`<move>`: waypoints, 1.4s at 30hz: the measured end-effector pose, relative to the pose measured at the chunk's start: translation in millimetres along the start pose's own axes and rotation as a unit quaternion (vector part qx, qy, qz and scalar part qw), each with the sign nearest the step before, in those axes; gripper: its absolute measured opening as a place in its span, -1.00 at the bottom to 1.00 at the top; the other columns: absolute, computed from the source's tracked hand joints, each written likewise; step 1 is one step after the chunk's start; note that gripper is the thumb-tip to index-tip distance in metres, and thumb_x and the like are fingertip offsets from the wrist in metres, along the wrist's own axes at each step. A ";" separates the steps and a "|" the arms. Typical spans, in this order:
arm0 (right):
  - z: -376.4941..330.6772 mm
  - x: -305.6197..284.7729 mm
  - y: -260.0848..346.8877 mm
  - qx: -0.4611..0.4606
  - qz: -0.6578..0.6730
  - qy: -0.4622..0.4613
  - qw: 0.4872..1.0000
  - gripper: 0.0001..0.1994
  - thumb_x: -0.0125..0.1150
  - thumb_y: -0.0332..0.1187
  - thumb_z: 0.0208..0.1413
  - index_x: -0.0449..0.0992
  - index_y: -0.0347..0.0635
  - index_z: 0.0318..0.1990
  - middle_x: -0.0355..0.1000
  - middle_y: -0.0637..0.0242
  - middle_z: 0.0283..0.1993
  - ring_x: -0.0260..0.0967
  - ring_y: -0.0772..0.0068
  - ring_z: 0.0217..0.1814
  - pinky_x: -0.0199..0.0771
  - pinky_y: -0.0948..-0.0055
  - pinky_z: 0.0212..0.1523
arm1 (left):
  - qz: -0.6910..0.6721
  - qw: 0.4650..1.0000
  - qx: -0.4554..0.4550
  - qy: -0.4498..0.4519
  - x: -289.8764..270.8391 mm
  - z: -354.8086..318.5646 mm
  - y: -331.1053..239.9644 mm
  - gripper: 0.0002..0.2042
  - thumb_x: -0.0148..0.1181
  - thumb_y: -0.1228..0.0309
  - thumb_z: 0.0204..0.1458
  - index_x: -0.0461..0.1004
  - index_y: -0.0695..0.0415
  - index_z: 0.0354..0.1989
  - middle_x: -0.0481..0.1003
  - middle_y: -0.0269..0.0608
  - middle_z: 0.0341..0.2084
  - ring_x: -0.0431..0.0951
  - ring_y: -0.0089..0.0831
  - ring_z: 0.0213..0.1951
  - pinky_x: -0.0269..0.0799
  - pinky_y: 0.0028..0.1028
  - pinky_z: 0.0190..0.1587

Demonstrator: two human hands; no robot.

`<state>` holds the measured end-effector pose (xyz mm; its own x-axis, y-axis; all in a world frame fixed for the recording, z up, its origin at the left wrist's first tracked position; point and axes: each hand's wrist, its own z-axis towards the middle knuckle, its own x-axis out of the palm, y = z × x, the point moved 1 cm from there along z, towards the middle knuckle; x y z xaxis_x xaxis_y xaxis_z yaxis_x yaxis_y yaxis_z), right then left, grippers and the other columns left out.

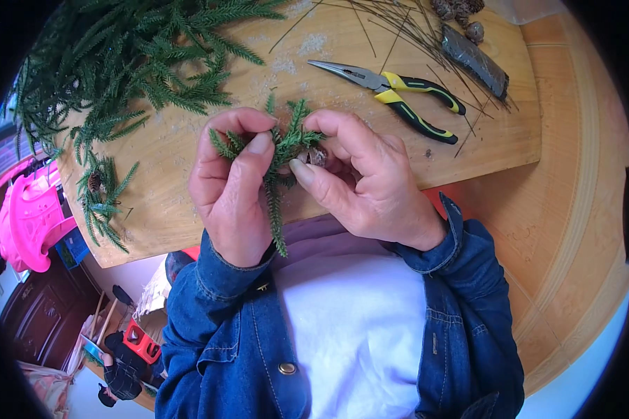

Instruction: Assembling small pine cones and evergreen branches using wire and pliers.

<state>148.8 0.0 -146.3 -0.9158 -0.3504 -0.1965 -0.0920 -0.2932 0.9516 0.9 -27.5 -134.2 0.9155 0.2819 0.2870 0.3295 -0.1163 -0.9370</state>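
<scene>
Both hands meet over the near edge of a wooden board (189, 140). My left hand (230, 181) pinches a small bunch of green evergreen sprigs (279, 164), thumb and forefinger on its upper part; one sprig hangs down toward my lap. My right hand (360, 174) holds the same bunch from the right, with a small brown pine cone (317, 156) tucked between its fingers and the sprigs. Both wrists come out of blue denim sleeves.
A pile of evergreen branches (133, 56) covers the board's far left. A finished sprig bundle (101, 192) lies at the left edge. Yellow-handled long-nose pliers (398, 94) lie to the right, beyond them thin wires (398, 28), a dark wrapped bundle (475, 59) and pine cones (461, 10). A pink plastic chair (24, 220) stands left.
</scene>
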 end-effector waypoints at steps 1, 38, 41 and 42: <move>0.1 0.0 0.8 -0.004 -0.002 0.005 1.000 -0.65 0.24 -0.50 0.01 0.33 -0.37 -0.04 0.34 0.34 -0.59 0.27 0.66 -0.56 0.29 0.64 -0.54 | 0.016 1.000 0.010 0.003 1.6 -1.6 -2.7 -0.87 -0.01 0.58 0.08 0.39 0.27 -0.21 0.37 -0.34 -0.31 0.33 -0.60 -0.22 0.23 -0.61 -0.11; 4.5 -7.6 29.3 -0.014 -0.024 0.015 1.000 -0.61 0.26 -0.53 -0.01 0.32 -0.38 -0.01 0.34 0.33 -0.59 0.28 0.66 -0.58 0.25 0.63 -0.57 | 0.194 0.967 0.067 0.152 5.9 -8.7 -41.4 -0.83 -0.07 0.61 0.15 0.36 0.31 -0.11 0.37 -0.30 -0.21 0.32 -0.63 -0.17 0.22 -0.65 -0.07; 4.7 -6.7 30.5 -0.015 -0.020 0.015 1.000 -0.61 0.26 -0.53 -0.01 0.32 -0.38 -0.01 0.35 0.33 -0.59 0.28 0.66 -0.58 0.25 0.63 -0.57 | 0.142 0.982 0.052 0.115 11.3 -11.3 -42.0 -0.82 -0.07 0.60 0.15 0.35 0.30 -0.08 0.36 -0.29 -0.20 0.31 -0.63 -0.16 0.21 -0.66 -0.07; 4.9 -6.2 30.8 -0.016 -0.016 0.016 1.000 -0.61 0.26 -0.54 -0.01 0.32 -0.38 -0.01 0.36 0.33 -0.58 0.28 0.66 -0.58 0.26 0.64 -0.57 | 0.097 0.991 0.047 0.084 13.7 -12.3 -42.0 -0.81 -0.07 0.60 0.16 0.34 0.30 -0.06 0.36 -0.29 -0.19 0.30 -0.64 -0.15 0.20 -0.66 -0.07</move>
<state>149.7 -2.6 -114.6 -0.8996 -0.3686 -0.2341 -0.1071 -0.3333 0.9367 2.4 -30.4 -88.4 0.9876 0.0994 0.1211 0.1276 -0.0617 -0.9899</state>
